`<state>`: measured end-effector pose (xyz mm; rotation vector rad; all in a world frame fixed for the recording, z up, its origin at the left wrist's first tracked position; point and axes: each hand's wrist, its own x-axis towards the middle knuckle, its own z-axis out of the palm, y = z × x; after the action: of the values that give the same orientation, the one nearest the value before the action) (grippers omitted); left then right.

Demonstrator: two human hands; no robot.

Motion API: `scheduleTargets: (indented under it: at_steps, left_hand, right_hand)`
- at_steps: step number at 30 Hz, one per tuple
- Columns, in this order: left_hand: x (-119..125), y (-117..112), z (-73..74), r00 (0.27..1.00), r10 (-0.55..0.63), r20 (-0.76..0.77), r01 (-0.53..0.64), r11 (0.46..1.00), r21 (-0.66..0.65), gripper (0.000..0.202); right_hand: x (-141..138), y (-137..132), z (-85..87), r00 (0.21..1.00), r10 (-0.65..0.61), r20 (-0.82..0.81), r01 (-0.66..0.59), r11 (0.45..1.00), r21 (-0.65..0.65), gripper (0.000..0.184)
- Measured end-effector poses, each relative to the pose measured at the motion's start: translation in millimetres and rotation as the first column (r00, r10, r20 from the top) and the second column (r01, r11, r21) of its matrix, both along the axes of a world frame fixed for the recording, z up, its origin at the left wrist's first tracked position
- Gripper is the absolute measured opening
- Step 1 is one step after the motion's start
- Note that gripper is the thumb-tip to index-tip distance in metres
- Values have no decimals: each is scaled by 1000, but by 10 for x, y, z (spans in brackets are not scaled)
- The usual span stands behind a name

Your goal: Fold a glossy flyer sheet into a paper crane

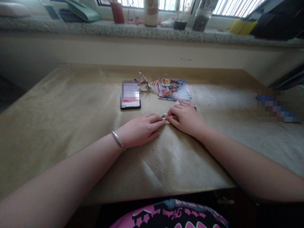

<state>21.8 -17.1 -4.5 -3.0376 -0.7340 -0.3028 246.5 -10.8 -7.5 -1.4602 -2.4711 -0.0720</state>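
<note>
- Nearest, our left hand (144, 129) lies low with its fingers stretched forward, tips touching the printed paper (163, 116); whether they pinch it, we cannot tell
- Our right hand (184, 117) bends over the same paper, thumb and forefinger seemingly pinching it
- The paper lies on the table (95, 148) between and under our fingers; we judge the handling under way, but our fingers hide too much to show what is done or left
- Just beyond our right hand, a stack of printed sheets (174, 90) is the closest thing in the way
- Left of it we see a crumpled wrapper (145, 86) and a phone (130, 95)
- Farthest, the windowsill (133, 29) holds a red container (117, 13) and a bottle (151, 13)
</note>
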Motion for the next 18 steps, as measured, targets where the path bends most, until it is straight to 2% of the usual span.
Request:
scheduleTargets:
  at_steps: [6,18]
  left_hand:
    - [-6,9,47,1000,14,-13,-14,1000,14,37]
    - [33,-12,60,998,49,-35,-44,991,123,32]
  right_hand:
    - [32,70,-54,996,-39,-78,32,995,-92,17]
    - [15,114,-37,994,-69,-86,59,991,-120,18]
